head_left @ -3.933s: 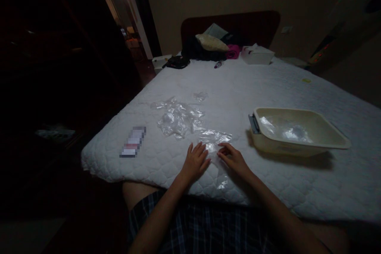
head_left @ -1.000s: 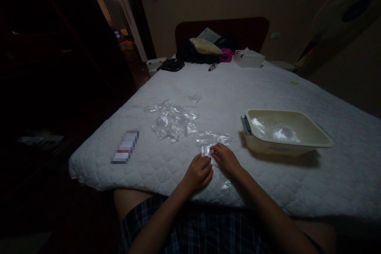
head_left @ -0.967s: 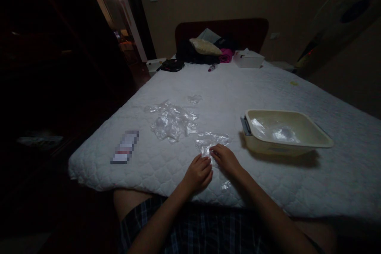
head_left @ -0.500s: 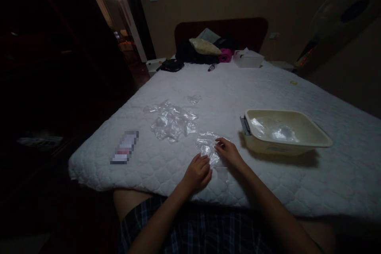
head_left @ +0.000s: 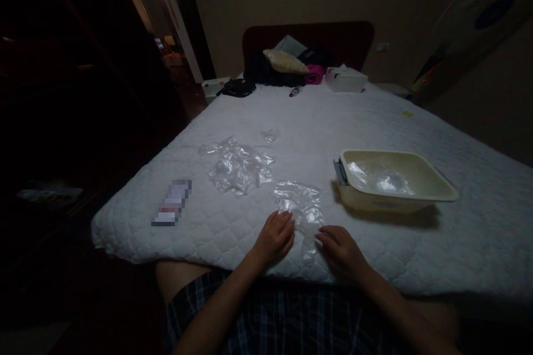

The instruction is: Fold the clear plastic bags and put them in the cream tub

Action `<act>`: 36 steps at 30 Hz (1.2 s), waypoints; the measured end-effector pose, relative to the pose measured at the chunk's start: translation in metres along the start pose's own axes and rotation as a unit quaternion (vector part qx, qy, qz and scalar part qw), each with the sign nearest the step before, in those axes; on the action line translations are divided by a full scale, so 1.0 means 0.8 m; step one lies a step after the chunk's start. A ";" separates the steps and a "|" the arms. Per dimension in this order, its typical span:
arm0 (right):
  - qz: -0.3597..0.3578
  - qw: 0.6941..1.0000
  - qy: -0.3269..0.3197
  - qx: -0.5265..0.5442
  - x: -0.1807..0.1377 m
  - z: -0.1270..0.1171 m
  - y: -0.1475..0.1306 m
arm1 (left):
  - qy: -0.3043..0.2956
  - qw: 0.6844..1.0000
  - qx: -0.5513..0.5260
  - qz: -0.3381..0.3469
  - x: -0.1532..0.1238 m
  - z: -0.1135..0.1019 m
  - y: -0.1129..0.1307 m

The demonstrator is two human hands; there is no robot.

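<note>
White quilted mattress (head_left: pixel 200 233) edge, lower centre, bears both hands palm down: the left hand (head_left: pixel 275 237) lies loosely curled, fingertips on the near edge of a flattened clear plastic bag (head_left: pixel 300 202), gripping nothing; the right hand (head_left: pixel 341 247) rests just right of it, fingers relaxed, empty. Farther up sit a crumpled plastic heap (head_left: pixel 239 165) centre-left and a cream basin (head_left: pixel 387 205) right.

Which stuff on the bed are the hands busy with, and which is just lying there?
In hand: left hand, right hand, clear plastic bag between them, pile of plastic bags, cream tub holding plastic.
Lying about: white box, pillow, pink cloth.
</note>
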State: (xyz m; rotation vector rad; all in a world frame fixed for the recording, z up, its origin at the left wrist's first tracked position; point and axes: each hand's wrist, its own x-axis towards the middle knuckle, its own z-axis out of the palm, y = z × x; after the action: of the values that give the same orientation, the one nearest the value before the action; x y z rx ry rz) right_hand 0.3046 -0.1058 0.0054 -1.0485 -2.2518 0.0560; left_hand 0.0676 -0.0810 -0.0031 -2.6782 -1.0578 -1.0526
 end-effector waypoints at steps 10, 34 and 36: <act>-0.077 0.996 -0.053 0.011 0.004 0.006 0.001 | -0.086 0.996 0.001 0.003 0.006 -0.003 -0.001; 0.188 0.978 0.048 0.073 0.049 0.008 -0.021 | -0.156 0.987 0.025 -0.016 0.010 -0.006 0.003; 0.210 0.975 0.041 0.063 0.055 0.013 -0.017 | -0.157 0.987 0.025 -0.017 0.010 -0.007 0.003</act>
State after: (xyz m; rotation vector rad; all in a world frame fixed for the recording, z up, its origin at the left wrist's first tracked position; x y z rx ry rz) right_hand 0.2686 -0.0820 0.0252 -1.4112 -1.8917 0.3247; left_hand 0.0706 -0.0797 0.0066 -2.8558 -1.1619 -0.6086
